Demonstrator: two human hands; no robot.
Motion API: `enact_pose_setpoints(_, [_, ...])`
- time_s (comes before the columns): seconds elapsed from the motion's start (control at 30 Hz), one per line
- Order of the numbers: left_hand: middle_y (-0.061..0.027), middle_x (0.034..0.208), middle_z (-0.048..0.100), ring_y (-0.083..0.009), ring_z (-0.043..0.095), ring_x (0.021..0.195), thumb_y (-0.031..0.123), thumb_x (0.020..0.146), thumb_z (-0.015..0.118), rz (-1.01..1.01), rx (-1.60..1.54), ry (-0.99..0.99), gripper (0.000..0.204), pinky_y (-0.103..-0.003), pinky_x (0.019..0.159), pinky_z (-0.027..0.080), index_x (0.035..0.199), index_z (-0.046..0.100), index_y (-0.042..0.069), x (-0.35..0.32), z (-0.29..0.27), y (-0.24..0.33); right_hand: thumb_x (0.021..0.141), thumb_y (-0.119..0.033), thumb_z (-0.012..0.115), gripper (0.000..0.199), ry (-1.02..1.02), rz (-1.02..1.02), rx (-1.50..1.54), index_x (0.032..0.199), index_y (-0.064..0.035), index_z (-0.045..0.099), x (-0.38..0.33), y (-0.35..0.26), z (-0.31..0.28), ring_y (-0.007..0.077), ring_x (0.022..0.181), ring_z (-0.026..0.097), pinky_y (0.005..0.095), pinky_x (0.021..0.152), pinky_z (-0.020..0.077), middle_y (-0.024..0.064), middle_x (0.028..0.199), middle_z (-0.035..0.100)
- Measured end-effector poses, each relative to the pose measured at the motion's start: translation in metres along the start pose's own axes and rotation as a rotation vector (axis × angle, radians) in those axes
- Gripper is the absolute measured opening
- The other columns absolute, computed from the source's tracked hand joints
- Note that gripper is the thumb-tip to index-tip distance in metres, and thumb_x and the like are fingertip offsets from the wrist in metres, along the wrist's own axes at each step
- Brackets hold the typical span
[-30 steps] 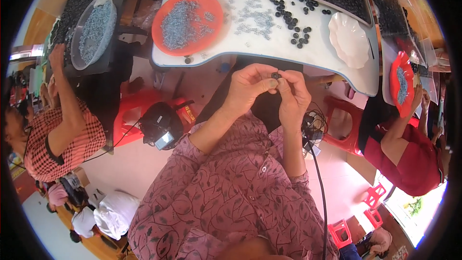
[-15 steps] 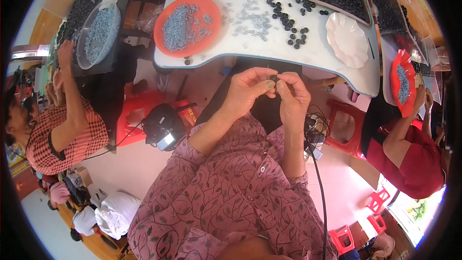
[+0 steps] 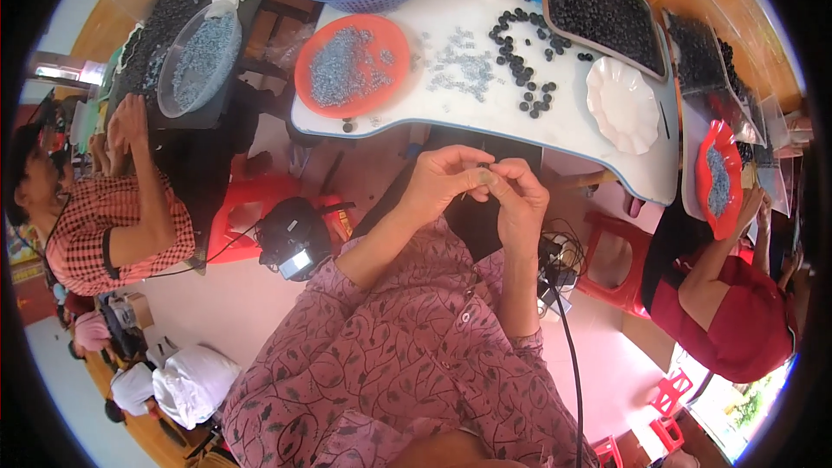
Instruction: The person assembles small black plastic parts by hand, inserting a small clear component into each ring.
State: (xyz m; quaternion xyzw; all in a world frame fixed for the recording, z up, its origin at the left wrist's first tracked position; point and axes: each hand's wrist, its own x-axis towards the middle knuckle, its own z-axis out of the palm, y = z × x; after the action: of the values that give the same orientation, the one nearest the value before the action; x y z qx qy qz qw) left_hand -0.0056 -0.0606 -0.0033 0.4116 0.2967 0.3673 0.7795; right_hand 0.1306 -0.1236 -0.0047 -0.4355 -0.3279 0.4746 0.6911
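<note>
My left hand (image 3: 445, 182) and my right hand (image 3: 520, 201) meet in front of my body, just off the table's near edge. Their thumbs and fingertips pinch one small round black piece (image 3: 486, 165), mostly covered by the fingers. Beyond them on the white table (image 3: 390, 120), similar black pieces (image 3: 521, 69) lie in a winding line. Small clear pieces (image 3: 462, 65) are scattered to their left, and an orange-red plate (image 3: 397, 78) holds a heap of more clear ones.
At the back stand a blue basket (image 3: 368, 0) and a metal tray (image 3: 663, 56), both full of black pieces. A white scalloped plate (image 3: 622, 113) sits at the right. Co-workers in a checked shirt (image 3: 130, 230) and a dark red shirt (image 3: 737, 312) sit either side.
The whole view has shifted slightly, with the table lower in it. My fingers have turned a little and closed further over the black piece, which shows less than before.
</note>
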Motion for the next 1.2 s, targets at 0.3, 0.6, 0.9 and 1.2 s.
enact_pose_setpoints(0.3, [-0.0054,0.081,0.064,-0.0103,0.062,0.065,0.007,0.096,0.054,0.021,0.075,0.073,0.019,-0.025,0.060,0.057,0.110,0.062,-0.003,-0.001,0.002,-0.001,0.087,0.003,0.062,0.011,0.033,0.168,0.033,0.097,0.0016,0.066,-0.001,0.004,0.001,0.0091,0.078,0.054,0.0232,0.073,0.0440,0.0028,0.092,0.062])
enact_pose_setpoints(0.6, [-0.0049,0.081,0.063,-0.0076,0.058,0.060,0.013,0.097,0.055,0.054,0.101,0.055,0.019,-0.022,0.052,0.051,0.104,0.063,-0.002,-0.001,-0.009,0.002,0.086,0.003,0.065,0.014,0.025,0.072,-0.057,0.100,0.0009,0.066,-0.001,0.003,0.009,0.0079,0.076,0.054,0.0213,0.067,0.0440,0.0026,0.093,0.060])
enact_pose_setpoints(0.9, [-0.0068,0.081,0.065,-0.0094,0.059,0.060,0.019,0.093,0.064,-0.073,-0.131,0.041,0.021,-0.022,0.050,0.050,0.097,0.065,-0.001,0.002,-0.013,-0.007,0.085,0.003,0.066,0.016,-0.017,-0.239,-0.496,0.101,-0.0006,0.067,0.001,-0.008,0.021,0.0097,0.072,0.056,0.0218,0.062,0.0463,0.0061,0.094,0.057])
enact_pose_setpoints(1.2, [-0.0053,0.075,0.063,-0.0085,0.057,0.056,0.023,0.091,0.067,-0.133,-0.091,-0.017,0.023,-0.020,0.048,0.047,0.093,0.066,0.000,0.001,-0.008,0.001,0.084,0.001,0.068,0.009,0.042,-0.333,-0.560,0.091,-0.0004,0.062,-0.001,-0.005,0.017,0.0099,0.069,0.053,0.0230,0.060,0.0454,0.0053,0.087,0.056])
